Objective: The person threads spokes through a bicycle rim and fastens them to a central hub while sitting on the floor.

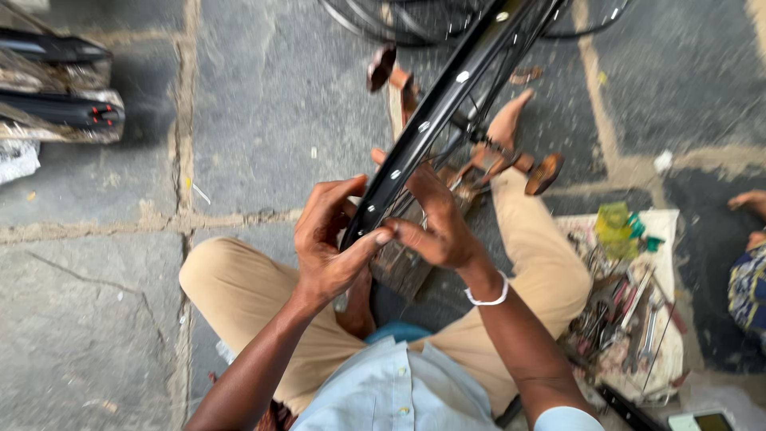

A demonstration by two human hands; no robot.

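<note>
A black wheel rim (447,104) slants up from the seated person's lap toward the top edge, where its upper part is cut off. Right of the rim, a dirty cloth (666,231) on the stone floor (96,263) carries a heap of wrenches and other tools (622,319); a green bottle (614,223) lies at its far end.

The left hand (327,247) curls round the rim's lower end, thumb pressed on the edge. The right hand (435,223) reaches in from the rim's other side, fingers closed on something small at the rim; what it pinches is hidden. A white band (488,297) circles that wrist. Below the rim, a wooden block (399,267) is half covered by the hands.
</note>
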